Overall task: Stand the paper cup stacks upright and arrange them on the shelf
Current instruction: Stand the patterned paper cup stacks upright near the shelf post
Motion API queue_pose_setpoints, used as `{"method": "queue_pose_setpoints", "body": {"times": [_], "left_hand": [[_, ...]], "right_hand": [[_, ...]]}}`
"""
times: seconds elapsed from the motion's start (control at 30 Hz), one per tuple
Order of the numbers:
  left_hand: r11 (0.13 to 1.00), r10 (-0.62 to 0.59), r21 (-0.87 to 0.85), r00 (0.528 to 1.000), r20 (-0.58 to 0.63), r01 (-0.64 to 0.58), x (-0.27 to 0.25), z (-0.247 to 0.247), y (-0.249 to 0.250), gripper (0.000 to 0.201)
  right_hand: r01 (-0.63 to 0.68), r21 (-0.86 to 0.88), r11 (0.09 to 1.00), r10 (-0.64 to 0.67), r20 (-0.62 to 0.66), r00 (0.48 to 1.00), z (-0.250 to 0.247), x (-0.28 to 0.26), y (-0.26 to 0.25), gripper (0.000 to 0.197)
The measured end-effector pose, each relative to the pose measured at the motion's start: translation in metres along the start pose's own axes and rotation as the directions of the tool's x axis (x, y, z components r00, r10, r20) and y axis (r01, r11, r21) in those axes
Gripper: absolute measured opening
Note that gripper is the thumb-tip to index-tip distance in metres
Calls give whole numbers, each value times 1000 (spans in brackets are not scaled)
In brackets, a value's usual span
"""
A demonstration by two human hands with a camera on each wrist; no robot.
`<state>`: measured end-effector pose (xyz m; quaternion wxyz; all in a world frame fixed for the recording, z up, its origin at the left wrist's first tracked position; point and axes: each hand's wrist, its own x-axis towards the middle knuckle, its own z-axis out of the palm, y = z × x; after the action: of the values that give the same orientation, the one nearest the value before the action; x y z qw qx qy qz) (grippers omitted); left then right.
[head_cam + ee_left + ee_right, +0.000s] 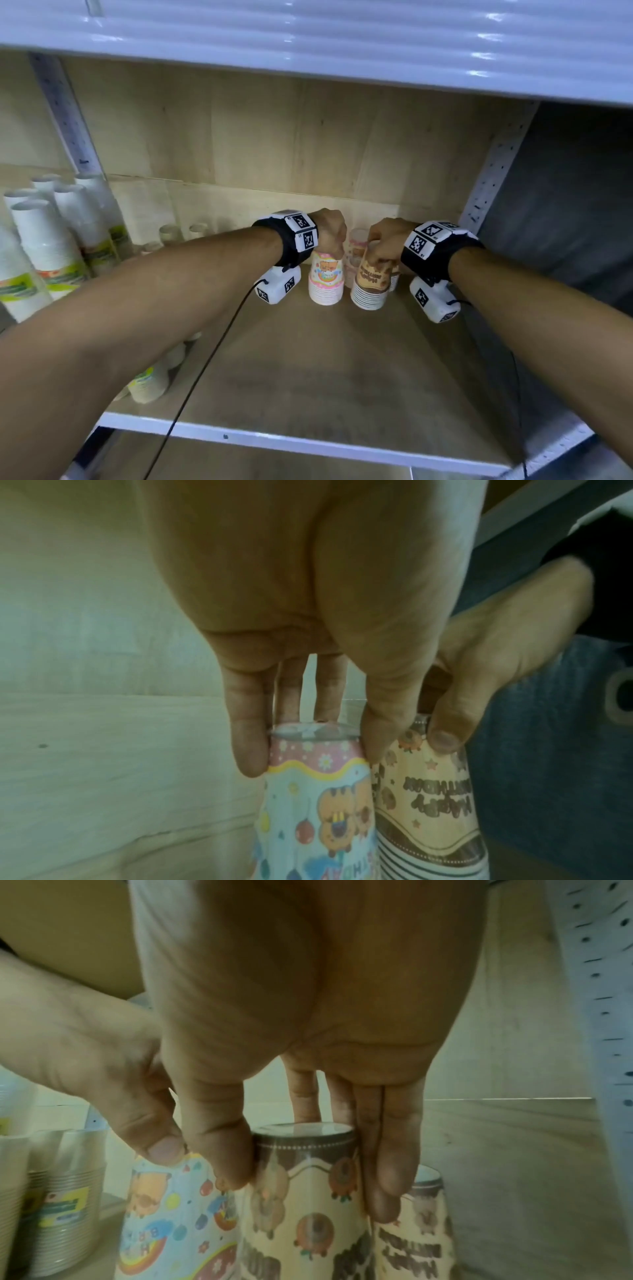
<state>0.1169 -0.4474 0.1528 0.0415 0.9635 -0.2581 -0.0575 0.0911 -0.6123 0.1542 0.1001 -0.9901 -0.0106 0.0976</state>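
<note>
Two wrapped paper cup stacks stand rims down, side by side, at the back middle of the wooden shelf [325, 370]. My left hand [334, 241] grips the top of the pink and blue cartoon stack [326, 281], its fingers [248, 745] and thumb curled round the cap [318, 750]. My right hand [378, 248] holds the top of the brown and cream stack [371, 284], with its fingers [387, 1164] down both sides of that stack [304, 1177]. Another pink stack [356, 246] and another brown stack [421, 1218] stand just behind.
Tall white cup stacks with green labels [51, 246] crowd the shelf's left side, and smaller ones [150, 380] lie under my left forearm. A perforated metal post [493, 171] bounds the right. The upper shelf [308, 34] hangs overhead. The white front edge [274, 442] is near me.
</note>
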Motion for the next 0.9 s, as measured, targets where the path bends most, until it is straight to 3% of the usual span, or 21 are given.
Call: {"method": "queue_pose_setpoints", "body": {"times": [0.27,0.37,0.47,0.57,0.7,0.8,0.9], "left_hand": [[999,36,-41,999,-19,-37,31,13,27,47],[997,42,-67,999,-18,-43,39,22,32,42],[997,30,-77,999,-18,-32,49,31,35,21],[995,17,-94,1000,4,-16,58,38,36,35],[994,8,-112,1000,29,-5,63,43,38,38],[994,4,-107,999,34,0,66,47,37,39],[993,16,-113,999,38,-12,63,45,39,40]], "right_hand": [[39,29,999,-39,-31,999,17,1,28,26],[13,47,999,-12,-9,1000,21,5,36,33],[-42,59,997,45,-39,998,26,9,45,44],[-29,50,998,32,-70,997,31,11,48,49],[-9,62,998,12,-60,998,35,12,52,20],[-47,49,998,52,-89,995,40,15,55,35],[16,88,996,-7,-103,995,41,14,57,23]]}}
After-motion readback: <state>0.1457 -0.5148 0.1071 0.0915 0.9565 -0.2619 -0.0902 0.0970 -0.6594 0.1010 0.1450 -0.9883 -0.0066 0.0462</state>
